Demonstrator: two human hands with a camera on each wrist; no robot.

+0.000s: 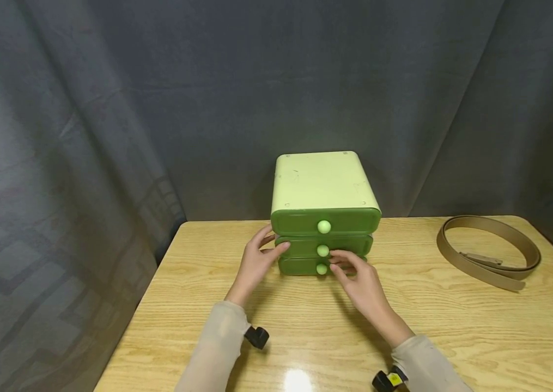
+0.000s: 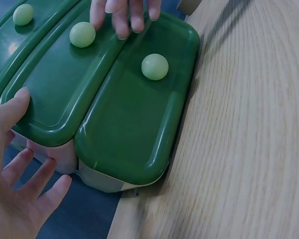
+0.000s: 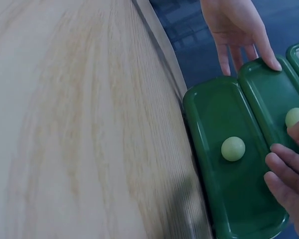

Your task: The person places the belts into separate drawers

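Observation:
A small drawer cabinet with a pale yellow-green top stands on the table, its three dark green drawers each bearing a round light-green knob. My left hand is at the cabinet's left side. Its thumb rests on the left end of the middle drawer, while the fingers lie extended along the side. Close to the middle knob is my right hand, its fingers loosely bent in front of the middle and lower drawers. The bottom knob shows in both wrist views.
A coiled tan belt with its buckle lies on the right part of the wooden table. Dark grey curtain hangs behind the table and down its left side. Each wrist carries a small black camera.

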